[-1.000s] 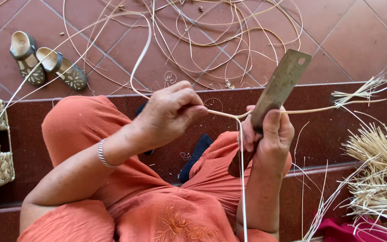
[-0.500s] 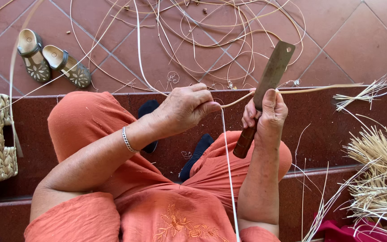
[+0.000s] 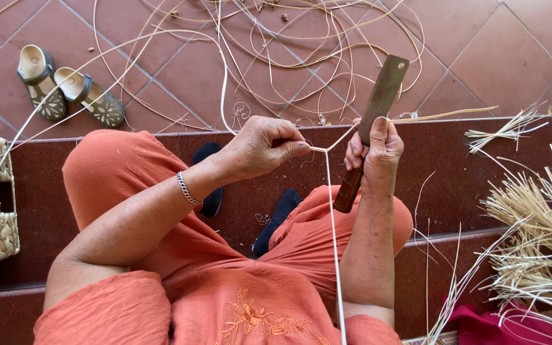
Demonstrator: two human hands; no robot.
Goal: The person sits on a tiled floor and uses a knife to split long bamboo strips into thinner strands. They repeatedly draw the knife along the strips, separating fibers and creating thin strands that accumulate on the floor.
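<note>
1. Two bare hands meet at frame centre: the left hand (image 3: 260, 148) pinches a pale cane strip (image 3: 331, 211) between thumb and fingers.
2. At centre right, the right hand (image 3: 373, 150) is clamped on a flat-bladed knife (image 3: 374, 121), blade pointing up.
3. Loose cane coils (image 3: 276, 45) cover the tiled floor (image 3: 499, 57) above; sandals (image 3: 65, 92) sit upper left.

Seated on a step, the left hand (image 3: 260, 147) pinches a pale cane strip (image 3: 335, 243) while the right hand (image 3: 373, 153) grips a flat knife (image 3: 378, 108), sandals (image 3: 71, 94) on the floor.
</note>
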